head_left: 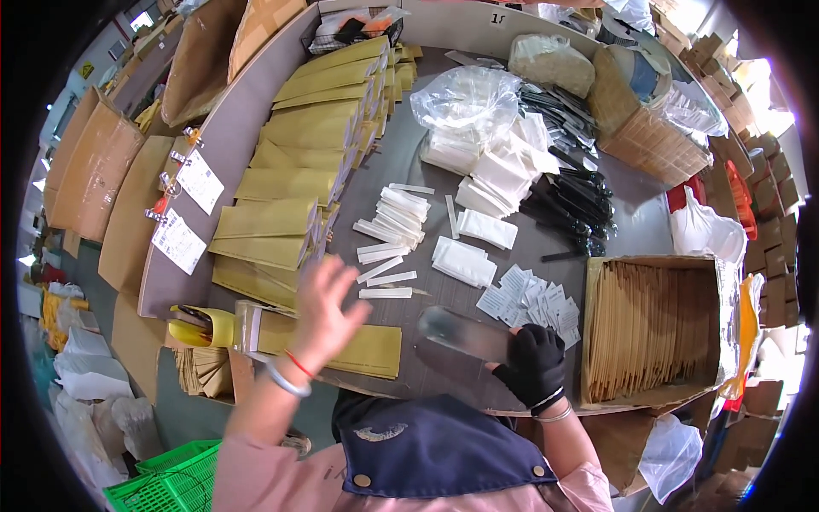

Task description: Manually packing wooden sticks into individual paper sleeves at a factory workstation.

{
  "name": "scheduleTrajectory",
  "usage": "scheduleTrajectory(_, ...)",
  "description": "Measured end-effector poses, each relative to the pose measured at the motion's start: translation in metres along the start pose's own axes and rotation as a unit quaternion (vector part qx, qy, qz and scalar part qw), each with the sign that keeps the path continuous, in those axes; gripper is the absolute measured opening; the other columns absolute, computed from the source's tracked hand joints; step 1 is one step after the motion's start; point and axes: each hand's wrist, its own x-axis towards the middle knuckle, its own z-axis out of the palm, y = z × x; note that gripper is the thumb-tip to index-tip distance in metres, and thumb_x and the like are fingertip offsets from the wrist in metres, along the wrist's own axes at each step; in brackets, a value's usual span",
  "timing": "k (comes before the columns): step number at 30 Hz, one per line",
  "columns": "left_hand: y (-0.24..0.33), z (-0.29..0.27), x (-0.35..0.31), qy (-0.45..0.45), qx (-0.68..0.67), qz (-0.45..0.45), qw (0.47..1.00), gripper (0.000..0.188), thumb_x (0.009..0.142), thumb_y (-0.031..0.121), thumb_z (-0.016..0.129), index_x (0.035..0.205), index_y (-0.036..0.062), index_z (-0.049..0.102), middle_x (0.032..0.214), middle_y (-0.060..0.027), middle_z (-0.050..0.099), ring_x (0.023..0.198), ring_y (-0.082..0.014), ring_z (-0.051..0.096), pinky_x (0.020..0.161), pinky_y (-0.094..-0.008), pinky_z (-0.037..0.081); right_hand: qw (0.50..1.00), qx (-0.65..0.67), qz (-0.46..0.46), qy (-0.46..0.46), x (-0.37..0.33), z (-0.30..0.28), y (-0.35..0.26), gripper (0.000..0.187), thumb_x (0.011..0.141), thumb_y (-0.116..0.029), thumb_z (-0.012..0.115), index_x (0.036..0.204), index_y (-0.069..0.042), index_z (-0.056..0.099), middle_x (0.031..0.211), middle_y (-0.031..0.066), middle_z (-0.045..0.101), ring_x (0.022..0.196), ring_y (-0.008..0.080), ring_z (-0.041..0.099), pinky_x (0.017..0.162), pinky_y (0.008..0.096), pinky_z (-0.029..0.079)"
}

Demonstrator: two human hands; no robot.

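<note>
My left hand, bare and slightly blurred, hovers with its fingers spread over the near end of a long row of brown paper envelopes. Nothing shows in it. My right hand wears a black fingerless glove. It grips one end of a flat, elongated, translucent grey piece, too smeared by motion to name. Small white cards with print lie just beyond that hand. A few more brown envelopes rest at the table's front edge, below my left hand.
White strips, white packets and black plastic pieces cover the middle. A carton packed with brown envelopes stands at right. A yellow holder sits front left. Partition walls edge the table.
</note>
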Motion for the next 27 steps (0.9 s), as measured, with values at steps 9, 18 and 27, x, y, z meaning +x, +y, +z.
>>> scheduleTrajectory(9,0.021,0.074,-0.070,-0.027,-0.063,-0.119,0.991,0.102,0.058,0.041,0.088,0.139,0.0015,0.039,0.146,-0.0219,0.028,0.135,-0.0468,0.023,0.110,-0.0595,0.017,0.997,-0.019,-0.042,-0.058,-0.001,0.006,-0.007,0.058,0.059,-0.040,0.082,0.103,-0.009,0.059,0.092,0.0074,0.059,0.089,0.0296,0.057,0.082,0.0427,0.040)
scheduleTrajectory(18,0.023,0.071,-0.068,-0.058,-0.059,-0.126,0.988,0.106,0.058,0.043,0.088,0.141,0.0018,0.035,0.147,-0.0225,0.028,0.137,-0.0459,0.021,0.109,-0.0637,0.015,0.990,0.011,-0.040,-0.132,-0.003,0.020,-0.005,0.063,0.062,-0.044,0.080,0.110,-0.009,0.059,0.102,0.0084,0.058,0.096,0.0300,0.055,0.087,0.0446,0.038)
scheduleTrajectory(27,0.015,0.070,-0.021,0.032,-0.137,-0.045,0.989,0.036,0.073,0.021,0.077,0.105,0.0080,0.067,0.106,-0.0081,0.061,0.104,-0.0314,0.054,0.094,-0.0460,0.039,0.985,0.103,-0.133,-0.025,0.026,0.075,-0.033,0.057,0.069,-0.039,0.078,0.113,-0.009,0.059,0.113,0.0132,0.059,0.105,0.0319,0.055,0.089,0.0443,0.042)
